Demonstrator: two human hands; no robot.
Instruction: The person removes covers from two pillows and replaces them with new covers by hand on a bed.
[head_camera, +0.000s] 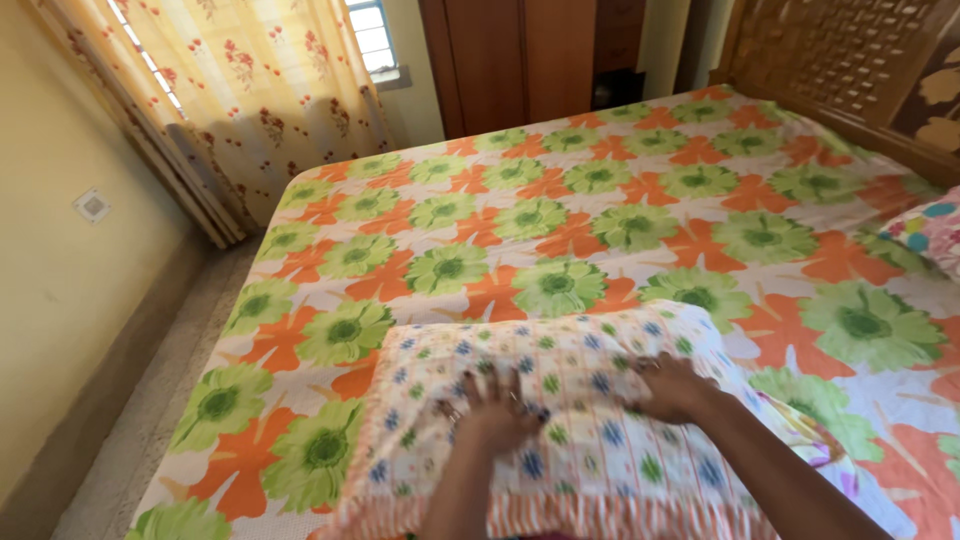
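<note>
A pillow (560, 360) in a white cover with small blue, green and orange flowers lies on the near edge of the bed. Both my hands press flat on its top. My left hand (495, 410) has its fingers spread on the middle of the pillow. My right hand (675, 388) lies palm down a little to the right, fingers pointing left. Neither hand grips anything. The pillow's striped orange frill (480, 520) runs along its near edge.
The bed sheet (600, 210) has big green and orange flowers. A second patterned pillow (935, 232) shows at the right edge. A carved wooden headboard (850, 60) stands at the far right, a wooden wardrobe (520, 60) behind, a floral curtain (250, 90) at the left.
</note>
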